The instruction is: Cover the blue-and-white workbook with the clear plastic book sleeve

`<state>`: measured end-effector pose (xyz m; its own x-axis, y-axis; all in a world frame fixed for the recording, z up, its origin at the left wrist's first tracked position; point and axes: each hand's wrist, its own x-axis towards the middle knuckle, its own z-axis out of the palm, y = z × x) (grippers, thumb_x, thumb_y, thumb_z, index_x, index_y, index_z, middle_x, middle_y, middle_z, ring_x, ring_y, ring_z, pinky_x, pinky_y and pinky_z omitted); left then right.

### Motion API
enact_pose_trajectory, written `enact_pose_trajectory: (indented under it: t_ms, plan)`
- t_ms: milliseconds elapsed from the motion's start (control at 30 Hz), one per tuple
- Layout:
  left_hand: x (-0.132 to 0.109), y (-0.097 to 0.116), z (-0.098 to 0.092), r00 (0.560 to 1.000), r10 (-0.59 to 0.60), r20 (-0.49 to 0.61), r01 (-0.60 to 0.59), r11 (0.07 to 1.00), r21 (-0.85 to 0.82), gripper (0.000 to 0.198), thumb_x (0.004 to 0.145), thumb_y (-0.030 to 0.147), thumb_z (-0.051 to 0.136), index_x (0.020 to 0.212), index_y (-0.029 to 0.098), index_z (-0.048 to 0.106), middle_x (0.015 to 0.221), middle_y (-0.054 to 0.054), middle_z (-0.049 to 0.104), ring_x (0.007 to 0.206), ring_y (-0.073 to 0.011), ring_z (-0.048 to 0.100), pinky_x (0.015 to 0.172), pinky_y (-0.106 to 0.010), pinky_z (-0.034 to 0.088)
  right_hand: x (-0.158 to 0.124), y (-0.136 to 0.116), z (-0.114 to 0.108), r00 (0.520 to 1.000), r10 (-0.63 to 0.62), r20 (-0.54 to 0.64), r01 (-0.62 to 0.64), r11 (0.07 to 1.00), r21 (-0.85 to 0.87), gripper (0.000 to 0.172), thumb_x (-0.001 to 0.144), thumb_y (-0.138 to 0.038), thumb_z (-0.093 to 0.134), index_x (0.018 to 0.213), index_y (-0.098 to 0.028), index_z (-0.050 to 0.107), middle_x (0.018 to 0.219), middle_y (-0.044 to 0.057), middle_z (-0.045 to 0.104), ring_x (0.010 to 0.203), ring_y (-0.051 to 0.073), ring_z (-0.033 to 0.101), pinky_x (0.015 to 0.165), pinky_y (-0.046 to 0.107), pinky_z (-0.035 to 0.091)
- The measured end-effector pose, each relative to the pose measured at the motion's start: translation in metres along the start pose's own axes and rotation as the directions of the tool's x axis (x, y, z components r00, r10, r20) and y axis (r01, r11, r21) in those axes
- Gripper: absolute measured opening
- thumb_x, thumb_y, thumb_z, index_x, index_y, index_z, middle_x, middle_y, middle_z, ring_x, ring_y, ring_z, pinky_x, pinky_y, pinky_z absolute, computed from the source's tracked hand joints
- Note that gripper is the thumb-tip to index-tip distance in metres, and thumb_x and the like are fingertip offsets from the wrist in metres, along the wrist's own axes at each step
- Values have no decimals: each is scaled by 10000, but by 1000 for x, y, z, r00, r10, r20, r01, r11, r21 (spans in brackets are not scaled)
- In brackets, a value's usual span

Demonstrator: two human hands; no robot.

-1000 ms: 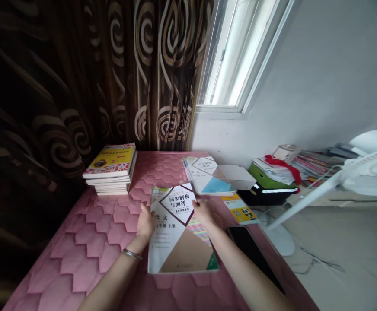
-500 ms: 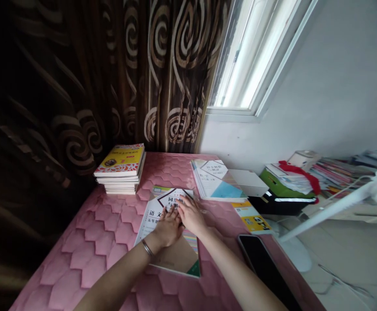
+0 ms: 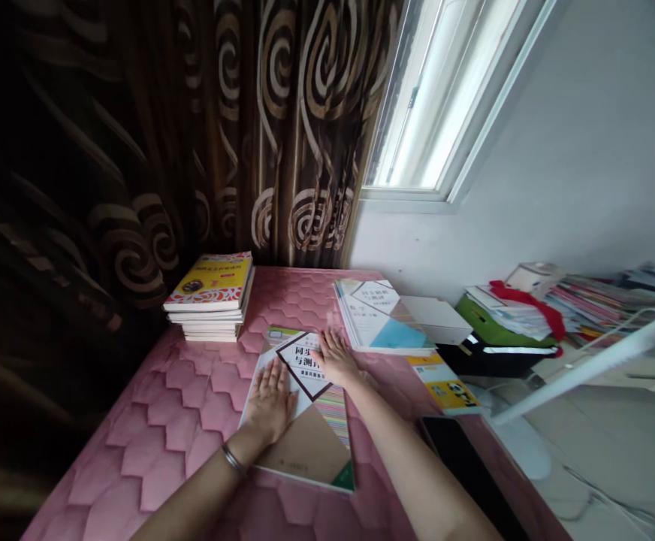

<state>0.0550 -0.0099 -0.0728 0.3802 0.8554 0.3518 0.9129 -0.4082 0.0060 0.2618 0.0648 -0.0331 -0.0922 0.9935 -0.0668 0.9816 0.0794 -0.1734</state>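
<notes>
Fingers (image 3: 271, 373) of the left hand (image 3: 270, 398) spread wide and flat, palm down on the near-left part of a white workbook (image 3: 305, 409), gripping nothing. Fingers of the right hand (image 3: 336, 359) likewise splayed flat, pressing the far right edge of the same cover, closed on nothing. Metal bangle (image 3: 233, 460) on the left wrist.

Workbook flat on the pink quilted surface (image 3: 164, 421), roughly mid-surface, skewed with its near corner toward the right; diamond-framed title panel between the two hands, tan and striped wedges below. Green-edged booklet (image 3: 279, 333) peeking out from under its far end.

Handling, as a judgement: thin softcover, light, floppy if lifted by one corner, cover glossy enough to slide on the padded cloth. Best taken along a long edge, probably the bound one, or pinched at two opposite edges; thumb slipped under an edge first, since the quilting yields slightly.

Further out: stack of books (image 3: 210, 300) with a yellow cover at the far left, well apart; second workbook pile (image 3: 381, 315) just beyond the right hand, a white box (image 3: 437, 319) beside it; yellow booklet (image 3: 445, 385) at the right edge; dark phone (image 3: 468, 469) near the right forearm. Patterned curtain (image 3: 192, 128) and window (image 3: 434, 98) behind.
</notes>
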Motion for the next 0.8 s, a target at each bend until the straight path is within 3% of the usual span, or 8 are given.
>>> enact_pose_trajectory:
  t_ms: [133,267,367,433,500,600,700,800]
  plan:
    - [-21,-26,0,996,-62,-67,64,997,33,602,943,431,312,1430,92,415,1500,-156,356,1369,-281,384,1125,-441,298,-5,-4,-4,999,36,8,-35,998,-57,697,970,-500,162,1507,-55,157,1585,125,80,1470,228,36,1175,417,9]
    - [-28,-31,-5,991,-122,-62,123,992,22,593,934,404,324,1400,62,454,1492,-171,362,1357,-294,400,1113,-442,324,-46,-36,5,997,70,-12,-70,995,-74,721,967,-492,194,1485,9,191,1567,195,84,1464,301,44,1164,495,-6]
    - [-26,-28,-7,991,-124,-54,125,992,12,607,925,403,331,1394,39,454,1490,-187,360,1361,-306,392,1112,-455,323,-99,-70,27,993,-104,-53,104,994,9,729,950,-532,250,1493,-45,226,1568,172,103,1462,305,63,1166,504,45]
    - [-26,-29,-9,993,-107,-54,107,994,1,612,930,405,315,1397,32,447,1488,-193,364,1365,-304,385,1117,-460,316,-131,-82,41,960,-262,-100,268,962,50,694,949,-522,276,1500,-101,238,1573,134,119,1464,268,91,1177,462,84]
    - [-29,-33,-12,994,-92,-55,91,996,-15,609,938,409,299,1404,44,440,1485,-188,377,1363,-299,389,1120,-468,310,-155,-78,48,952,-274,-134,284,957,62,684,945,-511,307,1501,-116,243,1572,119,132,1462,263,109,1180,464,100]
    - [-39,-40,-21,993,-107,-52,105,994,-36,577,941,386,316,1410,72,438,1476,-178,409,1361,-305,389,1124,-498,290,-174,-52,49,983,-118,-139,129,989,75,681,942,-501,321,1487,-94,281,1565,129,158,1454,291,150,1172,517,110]
    - [-43,-41,-32,983,-182,-22,180,980,-82,501,930,286,350,1381,101,466,1409,-187,495,1301,-314,449,1074,-529,338,-174,-25,44,988,-3,-153,22,992,125,645,921,-453,375,1455,-90,360,1543,141,264,1419,296,271,1154,507,197]
    - [-29,-40,-41,947,-313,71,321,916,-242,414,907,187,371,1286,99,512,1271,-204,580,1170,-299,541,962,-481,432,-156,-10,37,954,120,-275,-58,973,224,546,872,-358,454,1358,-116,505,1417,163,491,1303,288,458,1061,425,372]
